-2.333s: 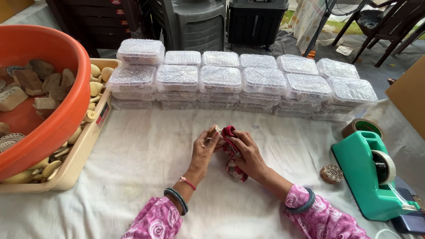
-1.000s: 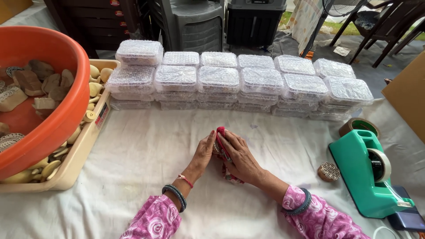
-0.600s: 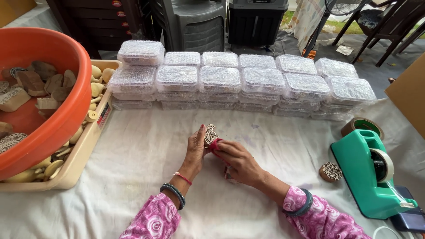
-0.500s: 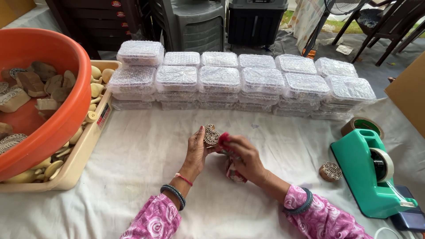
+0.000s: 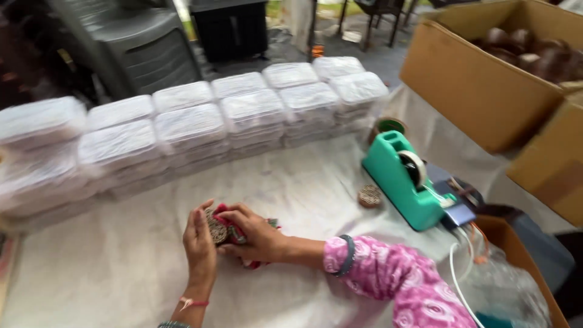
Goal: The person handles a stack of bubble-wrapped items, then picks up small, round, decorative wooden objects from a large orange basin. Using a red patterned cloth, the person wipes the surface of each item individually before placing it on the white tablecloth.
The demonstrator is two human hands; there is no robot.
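Observation:
My left hand (image 5: pixel 199 243) holds a small round patterned disc (image 5: pixel 216 227) upright at the near middle of the white-covered table (image 5: pixel 291 182). My right hand (image 5: pixel 255 234) presses a red cloth (image 5: pixel 232 232) against that disc; the cloth bunches under the palm and pokes out below it. Both hands touch each other around the disc. Pink patterned sleeves cover my forearms.
Rows of stacked clear lidded boxes (image 5: pixel 200 124) line the far side. A teal tape dispenser (image 5: pixel 405 181) stands to the right, with another round disc (image 5: pixel 369 196) beside it. Cardboard boxes (image 5: pixel 486 67) holding brown items stand at far right. A dark plastic chair (image 5: pixel 139 48) is behind.
The view has swung to the right, so the orange tub is out of view and the cardboard boxes appear. My hands still work the cloth on the disc.

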